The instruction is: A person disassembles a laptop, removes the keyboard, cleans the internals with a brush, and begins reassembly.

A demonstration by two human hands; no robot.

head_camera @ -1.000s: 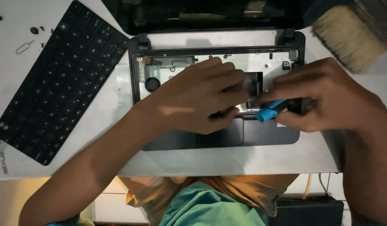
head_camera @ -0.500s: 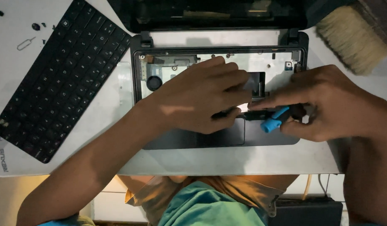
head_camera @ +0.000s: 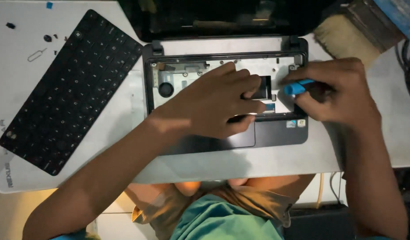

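A small laptop (head_camera: 276, 133) lies open on the white table with its keyboard removed, so the silver inner plate (head_camera: 187, 71) shows. My left hand (head_camera: 213, 102) rests flat on that plate, fingertips by a dark rectangular opening (head_camera: 262, 86) near the middle. My right hand (head_camera: 333, 91) grips a blue-handled tool (head_camera: 298, 86) at the laptop's right side, its blue end pointing left toward the opening. The tool's tip is hidden by my fingers.
The detached black keyboard (head_camera: 69, 91) lies tilted on the table to the left. Small screws and a bent metal pin (head_camera: 36, 54) sit at the far left. A wide brush (head_camera: 342, 38) lies at the back right, cables (head_camera: 409, 62) beyond it.
My right hand has lifted the blue tool up and away from the palm rest toward the laptop's right edge. My left hand has stayed on the plate.
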